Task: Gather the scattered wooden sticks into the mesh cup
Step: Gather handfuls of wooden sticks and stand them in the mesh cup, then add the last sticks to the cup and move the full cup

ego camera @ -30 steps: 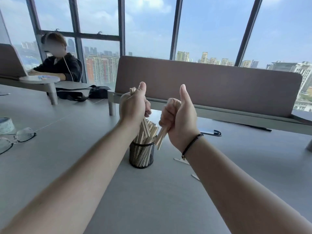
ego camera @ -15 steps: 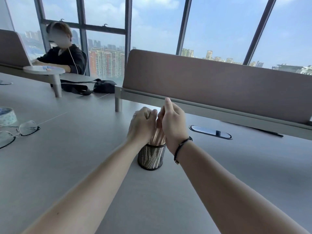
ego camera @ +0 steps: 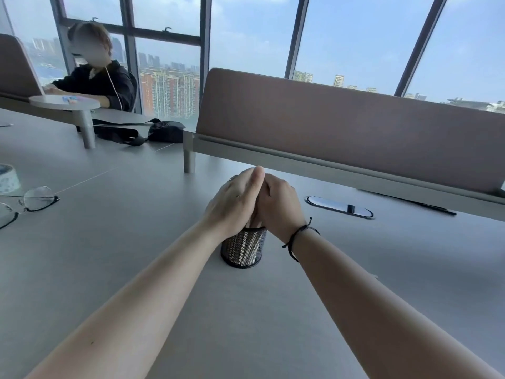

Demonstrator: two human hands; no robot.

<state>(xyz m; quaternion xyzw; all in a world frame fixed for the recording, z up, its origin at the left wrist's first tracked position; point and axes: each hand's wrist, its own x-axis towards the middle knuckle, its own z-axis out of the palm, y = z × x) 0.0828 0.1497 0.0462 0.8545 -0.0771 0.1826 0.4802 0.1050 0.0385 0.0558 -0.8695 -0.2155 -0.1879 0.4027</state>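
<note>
The black mesh cup (ego camera: 232, 259) stands upright on the grey table, mid-frame. Pale wooden sticks (ego camera: 246, 248) show through its mesh, leaning at a slant. My left hand (ego camera: 235, 201) and my right hand (ego camera: 278, 206) are pressed together directly over the cup's mouth, wrapped around the stick tops and hiding them. The left fingers lie straight against the curled right hand. A black cord bracelet sits on my right wrist. A small pale sliver (ego camera: 375, 276), possibly a stick, peeks out beside my right forearm.
Glasses (ego camera: 30, 201) and a tape roll (ego camera: 8, 177) lie at the left edge. An oval cable port (ego camera: 338, 207) and a black pen (ego camera: 426, 205) sit right of the cup. Behind stands a brown divider panel (ego camera: 341, 132). A black bag (ego camera: 164, 131) and a seated person (ego camera: 95, 77) are at the far left.
Both hands came down from thumbs-up height with their stick bundles and closed together over the cup. The sticks now sit lower, hidden under the hands.
</note>
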